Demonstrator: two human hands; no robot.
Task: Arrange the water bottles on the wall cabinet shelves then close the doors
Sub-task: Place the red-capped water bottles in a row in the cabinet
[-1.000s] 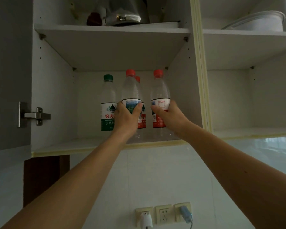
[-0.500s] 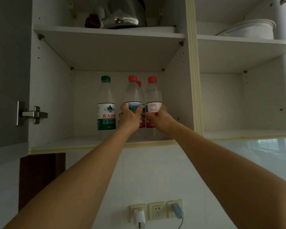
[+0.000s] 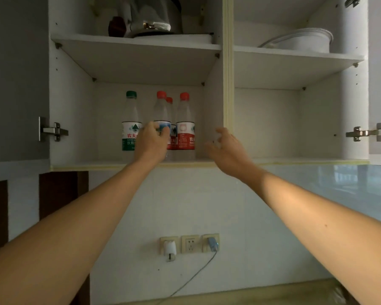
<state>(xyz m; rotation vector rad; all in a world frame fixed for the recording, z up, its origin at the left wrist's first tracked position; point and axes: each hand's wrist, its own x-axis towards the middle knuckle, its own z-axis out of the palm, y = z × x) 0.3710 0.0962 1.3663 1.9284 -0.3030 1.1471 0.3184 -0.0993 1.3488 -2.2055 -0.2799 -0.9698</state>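
Blue-label bottle [image 3: 162, 119]: gripped at the label by the left hand [image 3: 151, 143], upright on the lower-left shelf [image 3: 86, 165].
Right hand [image 3: 228, 148]: empty, fingers loosely spread.
Handling: judged light, smooth, squashable; best held mid-body.

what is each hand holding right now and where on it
Left hand grips the blue-label bottle around its label band. Right hand holds nothing.

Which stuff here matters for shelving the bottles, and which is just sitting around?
Job: green-capped bottle; three red-capped bottles; left hand on one; right hand; lower shelf.
Not job: kettle; white pot; wall sockets.
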